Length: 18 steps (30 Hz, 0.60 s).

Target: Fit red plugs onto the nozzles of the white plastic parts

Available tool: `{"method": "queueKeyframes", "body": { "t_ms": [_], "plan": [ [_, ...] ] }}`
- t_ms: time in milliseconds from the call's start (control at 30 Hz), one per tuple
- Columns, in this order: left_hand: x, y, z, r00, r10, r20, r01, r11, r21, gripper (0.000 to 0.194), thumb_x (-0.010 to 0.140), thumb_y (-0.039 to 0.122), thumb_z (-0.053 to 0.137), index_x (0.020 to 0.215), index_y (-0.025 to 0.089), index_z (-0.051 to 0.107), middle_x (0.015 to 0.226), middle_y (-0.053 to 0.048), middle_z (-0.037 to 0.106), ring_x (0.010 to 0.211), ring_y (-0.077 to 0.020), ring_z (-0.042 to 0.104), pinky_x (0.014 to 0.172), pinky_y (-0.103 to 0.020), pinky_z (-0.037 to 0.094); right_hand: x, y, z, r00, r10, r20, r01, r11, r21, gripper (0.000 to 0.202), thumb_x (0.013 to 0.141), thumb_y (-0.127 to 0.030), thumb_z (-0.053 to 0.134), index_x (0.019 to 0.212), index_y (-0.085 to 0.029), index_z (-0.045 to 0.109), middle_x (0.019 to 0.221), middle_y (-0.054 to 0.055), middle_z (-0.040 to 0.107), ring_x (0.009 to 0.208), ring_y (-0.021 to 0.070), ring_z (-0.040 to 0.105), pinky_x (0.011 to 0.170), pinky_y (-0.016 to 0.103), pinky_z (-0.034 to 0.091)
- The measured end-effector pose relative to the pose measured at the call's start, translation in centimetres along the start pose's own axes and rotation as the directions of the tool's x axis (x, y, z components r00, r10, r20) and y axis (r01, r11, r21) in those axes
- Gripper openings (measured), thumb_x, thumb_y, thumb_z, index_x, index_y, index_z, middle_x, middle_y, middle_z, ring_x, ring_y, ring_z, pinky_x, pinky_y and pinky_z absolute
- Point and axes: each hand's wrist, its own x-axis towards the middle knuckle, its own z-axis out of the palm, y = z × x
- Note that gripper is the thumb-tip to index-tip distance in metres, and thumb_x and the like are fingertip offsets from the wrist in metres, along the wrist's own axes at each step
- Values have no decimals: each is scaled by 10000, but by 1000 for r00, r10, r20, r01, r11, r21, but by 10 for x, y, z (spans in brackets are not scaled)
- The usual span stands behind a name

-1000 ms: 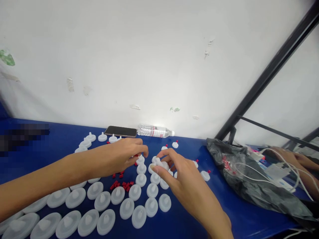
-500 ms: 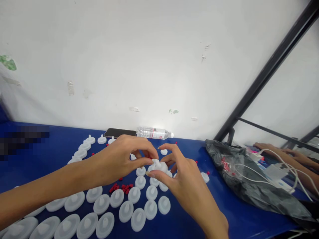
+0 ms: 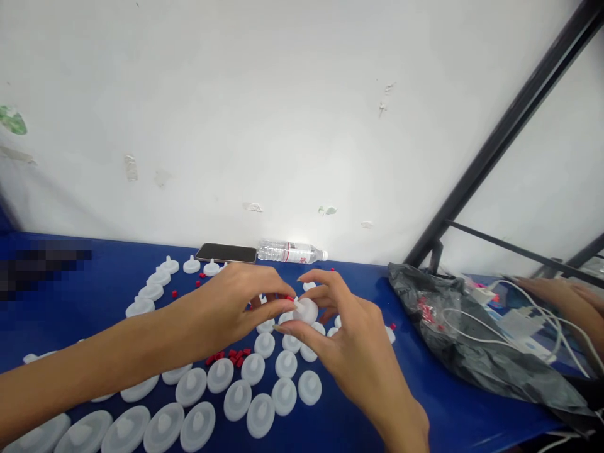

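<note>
My left hand [image 3: 250, 292] pinches a small red cap [image 3: 289, 298] between thumb and fingertips. The cap is at the tip of a white plastic nozzle lid [image 3: 307, 311], and I cannot tell whether it is seated on it. My right hand [image 3: 349, 327] grips that lid by its round edge, thumb below and fingers above, with the nozzle turned left toward the cap. Below both hands, several more white nozzle lids [image 3: 260, 415] lie on the blue table [image 3: 349, 421], nozzles up. Loose red caps [image 3: 237, 357] form a small heap left of centre.
A phone [image 3: 226, 253] and a clear plastic bottle [image 3: 292, 252] lie along the wall. On the right are a black plastic bag [image 3: 472, 358], white cables and a black metal post [image 3: 495, 132]. Another person's arm [image 3: 561, 299] shows at the far right.
The lid in my right hand has turned so its nozzle points left, and the red cap in my left hand now shows at the nozzle's tip. The other person's hands have shifted.
</note>
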Motion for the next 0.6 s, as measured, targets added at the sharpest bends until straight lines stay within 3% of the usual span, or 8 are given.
{"method": "queueKeyframes", "body": {
  "t_ms": [133,267,500,600],
  "plan": [
    [-3,4,1,998,14,63,-22,990,136,270,1114,274,514,959,204,724,812,44,729,660,-90,601,634,-244,418,1,3,1,995,-85,-53,86,996,14,458,872,-304,921,1240,-359,655,1070,-79,794,794,142,762,646,232,570],
    [-3,7,-1,998,-37,56,25,980,197,366,1132,303,444,873,207,684,700,50,669,597,-111,547,616,-281,382,1,5,-1,968,-224,-116,220,975,-44,472,877,-200,909,1293,-295,708,1088,-48,809,894,145,780,802,228,633],
    [-5,5,-1,995,91,43,-100,956,276,385,1095,205,392,741,202,544,636,42,576,558,-114,489,577,-301,341,-1,5,-4,896,-381,-227,375,924,-70,407,853,-147,920,1236,-216,803,1157,-18,858,982,160,822,996,240,626],
    [-8,10,-1,991,131,12,-128,939,320,366,1076,182,380,729,208,492,616,46,541,538,-114,442,551,-318,301,-2,2,-5,902,-366,-229,369,929,-30,377,878,-146,898,1238,-225,816,1181,-16,858,1032,168,827,1002,239,634]
  ]
}}
